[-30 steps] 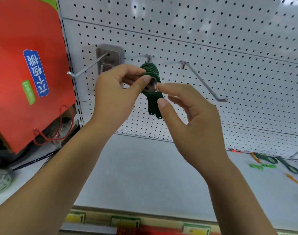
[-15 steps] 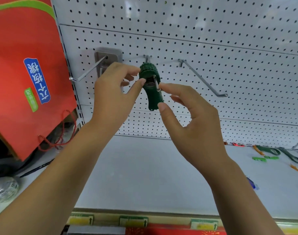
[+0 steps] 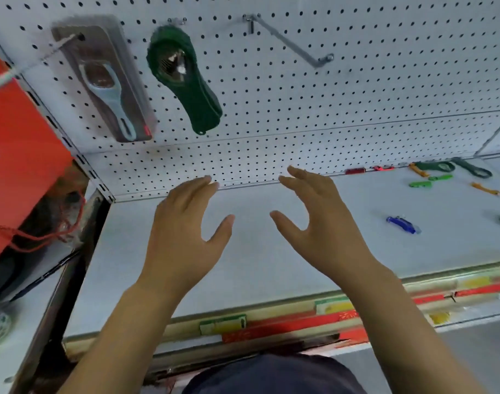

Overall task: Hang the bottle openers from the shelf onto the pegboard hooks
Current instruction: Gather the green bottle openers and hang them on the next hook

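A dark green bottle opener [image 3: 186, 81] hangs from a middle hook on the white pegboard [image 3: 356, 81], free of both hands. To its left hangs a packaged pale blue opener [image 3: 109, 83]. To the right a bare metal hook [image 3: 297, 44] sticks out. My left hand [image 3: 183, 237] and my right hand [image 3: 319, 223] hover low over the white shelf [image 3: 257, 265], fingers spread, holding nothing. Several loose openers lie at the shelf's right: dark green ones [image 3: 453, 167], bright green ones [image 3: 429, 180], orange ones [image 3: 484, 189], and a blue one [image 3: 402, 224].
A red paper bag [image 3: 18, 155] with cord handles stands at the left, beside the shelf upright [image 3: 81, 163]. Coloured price labels [image 3: 271, 322] run along the shelf's front edge. Small red items [image 3: 355, 170] lie against the pegboard's base.
Both hands let go of the dark green opener, which now hangs on its hook, and dropped down over the shelf. The view tilted downward.
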A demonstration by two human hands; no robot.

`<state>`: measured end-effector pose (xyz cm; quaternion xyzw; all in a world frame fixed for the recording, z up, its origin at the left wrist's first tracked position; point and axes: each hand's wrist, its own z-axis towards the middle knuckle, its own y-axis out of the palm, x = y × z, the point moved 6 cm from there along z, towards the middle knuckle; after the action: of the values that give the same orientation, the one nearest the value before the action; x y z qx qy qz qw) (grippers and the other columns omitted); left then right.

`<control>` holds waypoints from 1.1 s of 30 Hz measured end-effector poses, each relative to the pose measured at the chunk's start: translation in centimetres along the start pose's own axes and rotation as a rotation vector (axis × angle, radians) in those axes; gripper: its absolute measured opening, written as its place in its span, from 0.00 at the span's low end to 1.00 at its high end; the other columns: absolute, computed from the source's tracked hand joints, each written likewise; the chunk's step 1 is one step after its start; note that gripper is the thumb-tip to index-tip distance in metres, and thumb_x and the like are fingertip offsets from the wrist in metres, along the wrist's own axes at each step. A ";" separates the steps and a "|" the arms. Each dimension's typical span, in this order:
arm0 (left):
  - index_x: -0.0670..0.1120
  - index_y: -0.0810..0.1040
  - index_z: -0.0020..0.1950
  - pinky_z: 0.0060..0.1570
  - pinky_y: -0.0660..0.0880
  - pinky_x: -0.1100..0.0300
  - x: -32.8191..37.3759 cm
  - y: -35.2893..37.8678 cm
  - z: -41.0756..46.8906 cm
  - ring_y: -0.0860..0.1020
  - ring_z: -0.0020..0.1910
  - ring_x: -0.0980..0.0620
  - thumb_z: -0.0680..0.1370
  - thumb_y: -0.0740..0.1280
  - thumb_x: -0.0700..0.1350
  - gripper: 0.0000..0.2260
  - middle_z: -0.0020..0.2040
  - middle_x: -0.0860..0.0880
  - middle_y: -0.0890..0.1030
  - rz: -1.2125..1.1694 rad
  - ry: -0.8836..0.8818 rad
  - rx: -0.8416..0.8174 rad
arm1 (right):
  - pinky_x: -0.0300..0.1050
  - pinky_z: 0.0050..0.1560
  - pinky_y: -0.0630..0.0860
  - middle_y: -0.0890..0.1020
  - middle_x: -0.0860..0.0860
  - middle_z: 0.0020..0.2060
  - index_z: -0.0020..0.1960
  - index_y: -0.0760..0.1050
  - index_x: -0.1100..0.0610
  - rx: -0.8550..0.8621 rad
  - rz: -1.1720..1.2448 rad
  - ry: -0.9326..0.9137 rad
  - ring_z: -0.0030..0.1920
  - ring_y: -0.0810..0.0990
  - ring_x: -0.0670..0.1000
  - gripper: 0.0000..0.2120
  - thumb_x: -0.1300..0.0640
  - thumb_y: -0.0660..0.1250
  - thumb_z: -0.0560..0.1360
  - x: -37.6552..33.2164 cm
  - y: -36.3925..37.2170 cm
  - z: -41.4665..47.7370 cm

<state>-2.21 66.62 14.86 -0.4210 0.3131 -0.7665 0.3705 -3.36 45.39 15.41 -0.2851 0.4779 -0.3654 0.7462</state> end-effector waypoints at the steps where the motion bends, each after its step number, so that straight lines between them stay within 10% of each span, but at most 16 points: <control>1: 0.48 0.73 0.73 0.74 0.62 0.51 0.4 1.2 -0.3 0.67 0.74 0.51 0.78 0.65 0.57 0.25 0.73 0.51 0.73 0.012 -0.009 -0.053 | 0.51 0.72 0.69 0.71 0.48 0.74 0.73 0.72 0.53 -0.025 -0.010 0.041 0.75 0.65 0.51 0.26 0.49 0.71 0.77 1.5 0.2 -0.7; 33: 0.48 0.67 0.77 0.74 0.62 0.48 40.8 37.7 -2.1 0.62 0.79 0.47 0.80 0.64 0.59 0.28 0.79 0.48 0.66 -0.089 0.116 -0.677 | 0.43 0.74 0.60 0.72 0.49 0.74 0.73 0.71 0.53 -0.133 -0.163 0.701 0.75 0.64 0.51 0.24 0.49 0.68 0.79 48.3 -25.1 -22.2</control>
<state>-7.74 13.06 0.94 -0.4888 0.5517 -0.6571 0.1577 -17.34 -10.08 2.03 -0.2276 0.7030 -0.4673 0.4855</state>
